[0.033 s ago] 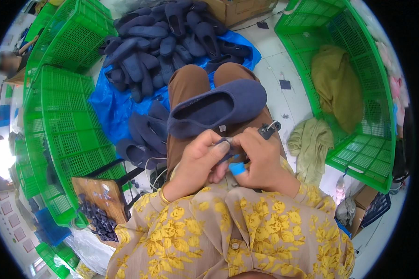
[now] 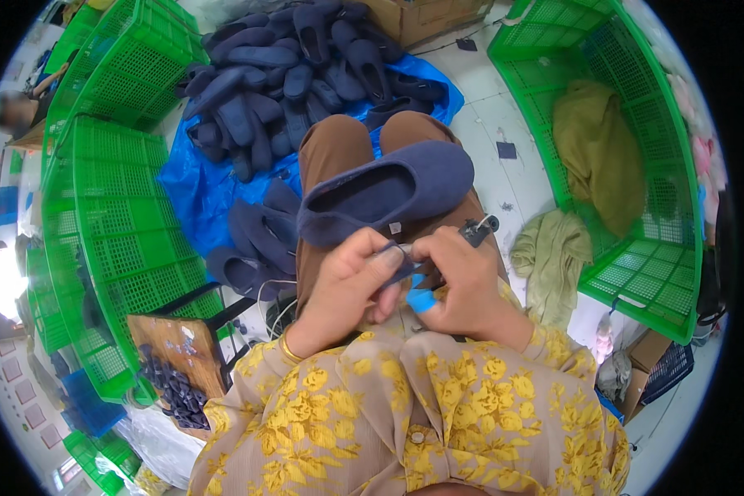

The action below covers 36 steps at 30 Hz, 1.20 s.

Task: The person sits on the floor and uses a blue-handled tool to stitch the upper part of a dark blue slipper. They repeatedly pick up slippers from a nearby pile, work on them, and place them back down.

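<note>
A dark blue slipper (image 2: pixel 438 178) lies across my brown-trousered knees, its opening facing up. Just below it, my left hand (image 2: pixel 347 281) pinches a small dark blue fabric piece (image 2: pixel 398 269) between thumb and fingers. My right hand (image 2: pixel 467 277) is closed beside it, fingertips close to the piece. Out of the top of that fist sticks the end of a black tool (image 2: pixel 478 230); its working end is hidden by my fingers, so I cannot tell its kind. Blue tape (image 2: pixel 422 299) wraps a digit of the right hand.
Many blue slippers (image 2: pixel 285 91) are heaped on a blue sheet (image 2: pixel 438 78). Green crates (image 2: pixel 116 223) stand at left, another crate (image 2: pixel 583 273) at right with olive cloth (image 2: pixel 599 157). A small wooden table (image 2: pixel 182 343) bears dark fabric pieces. A white cord (image 2: pixel 274 285) hangs near my left wrist.
The left hand has shifted slightly, and more of the small dark blue fabric piece shows between the hands. The slipper on my lap has not moved.
</note>
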Available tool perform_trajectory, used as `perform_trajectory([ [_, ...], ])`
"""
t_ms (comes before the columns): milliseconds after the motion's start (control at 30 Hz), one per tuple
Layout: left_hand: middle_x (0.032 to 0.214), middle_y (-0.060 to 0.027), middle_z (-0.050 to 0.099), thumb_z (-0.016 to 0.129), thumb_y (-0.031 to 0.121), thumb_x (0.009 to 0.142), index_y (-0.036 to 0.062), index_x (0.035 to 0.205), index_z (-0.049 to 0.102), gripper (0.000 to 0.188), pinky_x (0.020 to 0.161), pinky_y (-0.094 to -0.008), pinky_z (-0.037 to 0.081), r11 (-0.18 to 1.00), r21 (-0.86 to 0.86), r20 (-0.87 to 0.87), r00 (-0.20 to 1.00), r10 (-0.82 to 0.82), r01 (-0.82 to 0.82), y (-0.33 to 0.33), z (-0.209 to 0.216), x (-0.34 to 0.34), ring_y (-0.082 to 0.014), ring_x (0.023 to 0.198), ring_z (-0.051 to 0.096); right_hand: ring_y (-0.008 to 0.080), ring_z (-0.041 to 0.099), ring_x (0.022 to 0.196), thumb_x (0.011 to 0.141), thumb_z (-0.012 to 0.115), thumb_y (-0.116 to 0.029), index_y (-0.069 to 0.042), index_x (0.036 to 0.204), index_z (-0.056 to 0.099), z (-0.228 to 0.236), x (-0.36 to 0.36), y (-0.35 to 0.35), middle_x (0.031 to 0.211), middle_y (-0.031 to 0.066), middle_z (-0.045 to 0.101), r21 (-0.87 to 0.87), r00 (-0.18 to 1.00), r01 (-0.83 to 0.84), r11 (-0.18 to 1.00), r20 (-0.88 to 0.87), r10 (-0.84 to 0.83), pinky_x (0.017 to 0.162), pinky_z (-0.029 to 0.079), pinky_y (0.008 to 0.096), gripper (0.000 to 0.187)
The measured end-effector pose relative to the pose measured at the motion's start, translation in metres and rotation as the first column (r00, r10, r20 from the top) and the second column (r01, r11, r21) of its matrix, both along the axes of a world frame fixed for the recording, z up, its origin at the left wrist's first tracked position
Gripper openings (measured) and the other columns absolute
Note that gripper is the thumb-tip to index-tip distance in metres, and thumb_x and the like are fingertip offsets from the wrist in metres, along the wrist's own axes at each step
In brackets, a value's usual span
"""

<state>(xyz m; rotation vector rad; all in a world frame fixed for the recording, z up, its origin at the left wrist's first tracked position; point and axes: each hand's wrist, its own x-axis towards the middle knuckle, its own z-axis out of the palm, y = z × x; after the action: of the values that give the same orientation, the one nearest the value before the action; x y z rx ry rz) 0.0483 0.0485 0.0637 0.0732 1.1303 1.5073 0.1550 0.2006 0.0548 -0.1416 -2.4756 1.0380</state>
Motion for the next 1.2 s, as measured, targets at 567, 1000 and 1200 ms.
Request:
perform_trajectory([
  [567, 0.092, -0.0037, 0.067, 0.07, -0.001, 0.084, -0.0001, 0.103, 0.066, 0.019, 0.073, -0.0196, 0.048, 0.994, -0.006, -0.582, 0.807, -0.095, 0.113, -0.015, 0.005, -0.022, -0.0061, 0.085, 0.062, 0.0168, 0.058, 0.064, 0.09, 0.062, -0.004, -0.004, 0.104, 0.06, 0.019, 0.015, 0.029, 0.081, 0.0058, 0.063, -0.514, 0.953, -0.096, 0.853, 0.199, 0.227, 0.06, 0.045, 0.0288, 0.014],
  [1000, 0.102, -0.0178, 0.069, 0.074, -0.013, 0.075, -0.0026, 0.09, 0.066, 0.02, 0.085, -0.0314, 0.056, 0.971, 0.198, -0.537, 0.844, -0.009, 0.136, -0.019, -0.009, -0.03, -0.0214, 0.095, 0.068, 0.0177, 0.064, 0.066, 0.082, 0.068, 0.0, -0.003, 0.101, 0.069, 0.016, 0.014, 0.033, 0.087, 0.0097, 0.07, -0.478, 0.94, -0.208, 0.853, 0.144, 0.31, 0.057, 0.046, 0.0268, 0.02],
  [1200, 0.103, -0.0174, 0.069, 0.072, -0.012, 0.077, -0.0026, 0.09, 0.066, 0.017, 0.085, -0.0315, 0.055, 0.97, 0.203, -0.526, 0.851, -0.007, 0.134, -0.02, -0.01, -0.029, -0.0221, 0.097, 0.068, 0.0319, 0.07, 0.085, 0.06, 0.06, 0.011, -0.004, 0.112, 0.067, 0.024, 0.016, 0.038, 0.099, 0.0142, 0.071, -0.428, 0.906, -0.284, 0.858, 0.173, 0.386, 0.07, 0.055, 0.0345, 0.054],
])
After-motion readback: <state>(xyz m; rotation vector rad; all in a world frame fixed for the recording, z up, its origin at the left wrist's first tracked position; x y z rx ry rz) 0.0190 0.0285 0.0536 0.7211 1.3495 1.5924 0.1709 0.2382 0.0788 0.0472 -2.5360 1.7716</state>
